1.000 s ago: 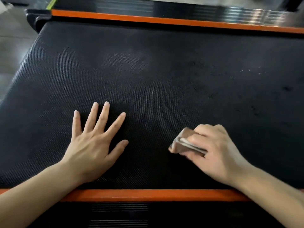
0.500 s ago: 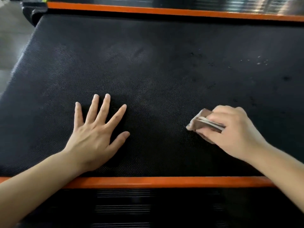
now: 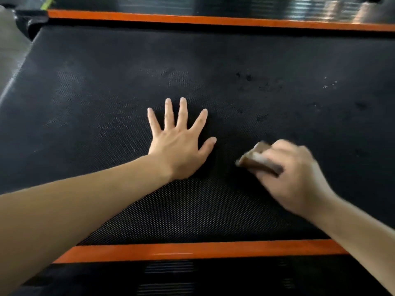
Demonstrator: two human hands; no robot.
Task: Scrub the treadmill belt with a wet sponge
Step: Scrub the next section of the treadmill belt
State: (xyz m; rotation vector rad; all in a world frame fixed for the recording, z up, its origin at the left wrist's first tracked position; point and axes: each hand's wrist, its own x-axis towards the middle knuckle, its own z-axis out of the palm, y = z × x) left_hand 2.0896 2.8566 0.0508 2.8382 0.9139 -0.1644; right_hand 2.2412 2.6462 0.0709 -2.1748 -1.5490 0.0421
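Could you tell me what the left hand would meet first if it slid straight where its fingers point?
The left hand would cross bare treadmill belt, then likely meet the far orange side rail.

No readable text in sight.
Across the treadmill belt (image 3: 106,82), the far orange rail (image 3: 213,20) beyond it and the near orange rail (image 3: 192,251) before it: no lettering, brand, number or sign legible.

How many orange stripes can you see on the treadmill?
2. The far orange stripe runs along the belt's far edge; the near orange stripe runs along its near edge, its ends partly covered.
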